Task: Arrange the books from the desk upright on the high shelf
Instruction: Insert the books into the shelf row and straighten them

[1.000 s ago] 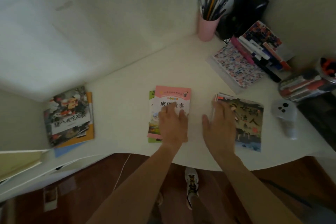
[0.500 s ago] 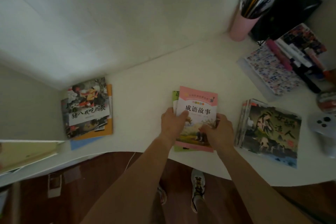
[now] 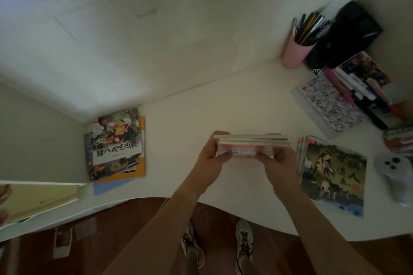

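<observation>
Pink-covered thin books (image 3: 251,143), a small stack, are held tilted up above the white desk (image 3: 201,107), seen nearly edge-on, so that page edges and a strip of the pink cover are shown. The stack is gripped at its left end by the left hand (image 3: 212,154), with the thumb curled over the near face, and at its lower right by the right hand (image 3: 278,163), whose fingers are curled round the near edge. A second pile of books (image 3: 116,144), topped by a cover with a cartoon figure and black Chinese lettering, is left lying flat at the desk's left end against the wall. A third pile (image 3: 333,174), with a dark green painted cover, lies flat just right of the right hand. At the far right corner a pink pen cup (image 3: 295,52) is stood beside a black bag (image 3: 348,33), and a patterned notebook (image 3: 330,102) is laid near them.
</observation>
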Action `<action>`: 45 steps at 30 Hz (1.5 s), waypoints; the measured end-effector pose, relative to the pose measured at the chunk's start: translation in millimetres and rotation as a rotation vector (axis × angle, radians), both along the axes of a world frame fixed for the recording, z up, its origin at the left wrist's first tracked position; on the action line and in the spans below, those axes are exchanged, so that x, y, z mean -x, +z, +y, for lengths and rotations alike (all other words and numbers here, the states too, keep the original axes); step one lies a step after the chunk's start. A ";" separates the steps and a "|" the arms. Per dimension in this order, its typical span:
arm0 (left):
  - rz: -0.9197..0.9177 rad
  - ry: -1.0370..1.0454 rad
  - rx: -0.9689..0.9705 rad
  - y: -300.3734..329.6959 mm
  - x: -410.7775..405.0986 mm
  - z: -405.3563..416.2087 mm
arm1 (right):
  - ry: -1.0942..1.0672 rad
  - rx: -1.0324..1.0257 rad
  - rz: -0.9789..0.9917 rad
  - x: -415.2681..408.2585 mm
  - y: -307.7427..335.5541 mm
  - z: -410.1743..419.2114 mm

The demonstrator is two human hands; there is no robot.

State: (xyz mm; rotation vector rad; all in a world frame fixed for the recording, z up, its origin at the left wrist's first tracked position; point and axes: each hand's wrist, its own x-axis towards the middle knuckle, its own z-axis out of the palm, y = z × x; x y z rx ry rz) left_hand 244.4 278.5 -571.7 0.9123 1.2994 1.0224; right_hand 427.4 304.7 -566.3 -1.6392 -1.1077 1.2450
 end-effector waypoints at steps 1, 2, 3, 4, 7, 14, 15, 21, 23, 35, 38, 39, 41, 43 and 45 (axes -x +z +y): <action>0.024 0.008 0.005 -3.3 -1.2 -0.4 | 0.010 -0.009 0.014 0.8 -2.7 -1.6; 0.044 0.011 -0.001 -6.1 -2.8 -0.3 | 0.025 -0.009 0.022 0.7 -6.4 -2.3; 0.072 0.014 0.003 -7.7 -4.8 -0.1 | 0.036 -0.003 0.029 1.3 -9.7 -2.1; 0.090 0.022 0.023 -7.7 -7.6 -0.1 | 0.042 0.005 0.039 0.7 -15.1 -1.5; 0.162 0.069 0.076 -11.4 -14.3 1.2 | 0.069 0.019 0.064 -3.4 -26.7 1.2; 0.236 0.090 0.006 30.0 -7.4 -15.0 | 0.278 -0.044 0.011 -13.2 13.9 -0.7; 0.243 0.101 -0.005 45.1 -4.1 -19.5 | 0.315 -0.069 -0.005 -10.1 30.7 -1.0; 0.352 0.236 -0.261 175.3 34.6 -42.6 | 0.473 -0.282 0.015 32.2 169.0 3.1; 0.374 0.320 -0.378 226.8 48.1 -54.5 | 0.535 -0.378 0.043 50.6 224.8 1.6; 0.682 0.650 -0.807 479.6 103.3 -146.2 | 0.751 -0.711 0.386 126.0 488.2 -46.8; 0.782 0.695 -0.877 522.7 121.3 -154.8 | 0.756 -0.727 0.445 151.8 538.3 -51.1; 0.816 0.710 -0.896 536.2 129.6 -156.3 | 0.752 -0.737 0.449 163.6 554.3 -49.1; 0.851 0.747 -0.919 561.0 151.5 -154.5 | 0.760 -0.733 0.458 192.0 585.6 -43.8; 0.931 0.815 -0.914 583.5 177.2 -146.6 | 0.760 -0.722 0.467 224.7 611.4 -32.6; 1.075 0.903 -0.913 598.5 201.5 -132.6 | 0.750 -0.741 0.407 261.3 626.8 -17.5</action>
